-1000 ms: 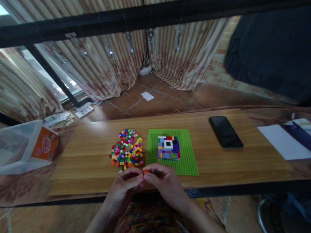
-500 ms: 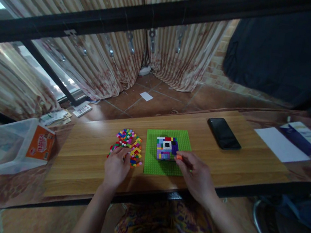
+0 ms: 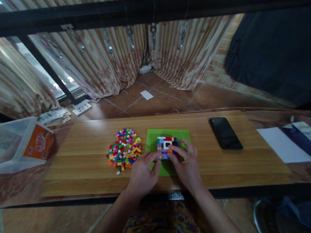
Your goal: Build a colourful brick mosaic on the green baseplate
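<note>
A square block built of small coloured toy bricks [image 3: 164, 143] stands on a green studded baseplate [image 3: 153, 131]; white bricks frame a dark square on its top. My left hand [image 3: 144, 171] is at the block's near left corner, its thumb and forefinger closed against it. From the right, my right hand [image 3: 189, 169] reaches over the block. A small orange brick [image 3: 170, 150] shows between its forefinger and thumb, at the top's near edge. The fingers hide part of the block's near and right sides. Left of the baseplate lies a pile of loose bricks [image 3: 120, 150].
A black phone [image 3: 225, 133] lies on the wooden board [image 3: 83, 176] to the right, with white paper [image 3: 284, 144] beyond it. A clear plastic box [image 3: 3, 145] with an orange label stands at the left. A dark metal bar [image 3: 113, 8] crosses in front of the curtains.
My left hand has moved right, from the loose bricks to the block's near left corner. My right hand has brought the orange brick from beside the block over its top.
</note>
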`<state>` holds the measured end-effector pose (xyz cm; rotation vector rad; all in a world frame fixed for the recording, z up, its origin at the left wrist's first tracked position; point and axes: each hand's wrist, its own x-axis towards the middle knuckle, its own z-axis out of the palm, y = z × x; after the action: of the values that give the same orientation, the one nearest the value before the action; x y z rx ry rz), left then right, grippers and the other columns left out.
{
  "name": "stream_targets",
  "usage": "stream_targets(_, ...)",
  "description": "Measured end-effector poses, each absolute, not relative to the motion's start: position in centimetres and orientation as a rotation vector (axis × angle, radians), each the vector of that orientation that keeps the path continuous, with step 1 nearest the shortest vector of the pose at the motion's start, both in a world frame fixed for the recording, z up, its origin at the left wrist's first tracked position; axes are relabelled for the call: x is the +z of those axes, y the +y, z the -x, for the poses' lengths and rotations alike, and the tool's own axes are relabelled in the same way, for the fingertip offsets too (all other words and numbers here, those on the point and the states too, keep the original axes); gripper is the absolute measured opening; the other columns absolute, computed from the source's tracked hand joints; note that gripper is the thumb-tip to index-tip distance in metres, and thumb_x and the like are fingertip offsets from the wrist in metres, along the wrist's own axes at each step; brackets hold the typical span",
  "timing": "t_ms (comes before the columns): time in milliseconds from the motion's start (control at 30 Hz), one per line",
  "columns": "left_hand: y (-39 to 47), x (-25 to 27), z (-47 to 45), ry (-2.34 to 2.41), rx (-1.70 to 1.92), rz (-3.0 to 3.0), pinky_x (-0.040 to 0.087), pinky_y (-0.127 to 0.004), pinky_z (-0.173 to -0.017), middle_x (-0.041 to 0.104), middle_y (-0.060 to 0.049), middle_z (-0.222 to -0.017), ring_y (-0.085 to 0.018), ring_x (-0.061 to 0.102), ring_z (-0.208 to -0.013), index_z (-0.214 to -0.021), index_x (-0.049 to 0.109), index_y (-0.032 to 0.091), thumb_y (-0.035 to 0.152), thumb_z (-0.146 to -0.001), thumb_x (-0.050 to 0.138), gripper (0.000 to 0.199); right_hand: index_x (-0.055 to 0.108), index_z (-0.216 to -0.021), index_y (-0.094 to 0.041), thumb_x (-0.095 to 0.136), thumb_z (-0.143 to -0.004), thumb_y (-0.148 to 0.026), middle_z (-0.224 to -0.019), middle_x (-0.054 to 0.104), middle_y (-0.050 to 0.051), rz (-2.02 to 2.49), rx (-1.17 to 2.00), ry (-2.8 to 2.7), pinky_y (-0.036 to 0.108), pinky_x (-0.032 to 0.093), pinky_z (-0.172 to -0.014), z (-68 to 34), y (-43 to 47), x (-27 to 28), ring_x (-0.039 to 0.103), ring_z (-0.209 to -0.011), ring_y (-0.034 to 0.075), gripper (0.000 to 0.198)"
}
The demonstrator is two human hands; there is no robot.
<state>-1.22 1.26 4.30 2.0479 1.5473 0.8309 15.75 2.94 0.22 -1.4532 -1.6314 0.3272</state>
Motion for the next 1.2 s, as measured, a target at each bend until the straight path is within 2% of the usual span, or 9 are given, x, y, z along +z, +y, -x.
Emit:
stream_targets(200, 1.5, 4.6, -0.8, 1.573, 0.612, -1.952, 0.049, -0.028, -0.074, 0.071, -0.004, -0.093, -0.016, 0.064, -0.077, -0.121, 0.061, 0.022, 0.024, -0.086, 0.053, 0.036, 0.068, -0.111, -0.027, 0.064, -0.081, -0.040, -0.132, 0.051, 0.010, 1.497, 0.464, -1.535, 0.050, 0.037, -0.104, -16.2, 2.5, 0.4, 0.046, -0.125, 0.027, 0.033)
stream_targets(367, 1.6, 4.6, -1.5, 1.603, 0.561, -1.940, 0.049, -0.028, -0.075, 0.072, -0.003, -0.087, -0.016, 0.064, -0.075, -0.125, 0.059, 0.023, 0.025, -0.086, 0.053, 0.039, 0.063, -0.116, -0.023, 0.062, -0.082, -0.038, -0.128, 0.054, 0.011, 1.490, 0.548, -1.426, 0.049, 0.037, -0.104, -16.0, 2.9, 0.4, 0.050, -0.121, 0.026, 0.037)
stream_targets(600, 1.3, 4.2, -1.9, 1.609, 0.588, -1.934, 0.049, -0.031, -0.079, 0.072, -0.004, -0.090, -0.019, 0.065, -0.083, -0.129, 0.056, 0.022, 0.023, -0.086, 0.051, 0.043, 0.058, -0.118, -0.019, 0.062, -0.080, -0.037, -0.118, 0.061, 0.012, 1.491, 0.600, -1.313, 0.048, 0.039, -0.101, -14.9, 3.7, -0.1, 0.054, -0.113, 0.025, 0.041)
stream_targets(1000, 0.9, 3.4, -2.6, 1.622, 0.598, -2.049, 0.050, -0.035, -0.088, 0.069, -0.011, -0.112, -0.023, 0.065, -0.099, -0.133, 0.051, 0.016, 0.017, -0.087, 0.044, 0.046, 0.059, -0.113, -0.016, 0.067, -0.072, -0.030, -0.114, 0.063, 0.012, 1.398, 0.813, -1.036, 0.044, 0.047, -0.094, -14.0, 4.2, -0.4, 0.061, -0.102, 0.023, 0.044)
stream_targets(1100, 0.7, 3.7, -2.7, 1.621, 0.575, -2.046, 0.050, -0.035, -0.086, 0.070, -0.010, -0.105, -0.023, 0.065, -0.095, -0.134, 0.050, 0.017, 0.017, -0.087, 0.044, 0.047, 0.059, -0.111, -0.016, 0.069, -0.070, -0.031, -0.111, 0.065, 0.011, 1.374, 0.846, -1.000, 0.045, 0.047, -0.094, -13.8, 4.5, -0.5, 0.062, -0.099, 0.023, 0.045)
stream_targets(1200, 0.2, 3.8, -2.4, 1.633, 0.548, -2.003, 0.050, -0.034, -0.080, 0.071, -0.008, -0.092, -0.022, 0.066, -0.084, -0.134, 0.049, 0.017, 0.021, -0.087, 0.046, 0.047, 0.059, -0.111, -0.016, 0.071, -0.068, -0.034, -0.108, 0.066, 0.011, 1.329, 0.895, -0.975, 0.044, 0.049, -0.091, -14.0, 4.6, -0.5, 0.063, -0.096, 0.022, 0.048)
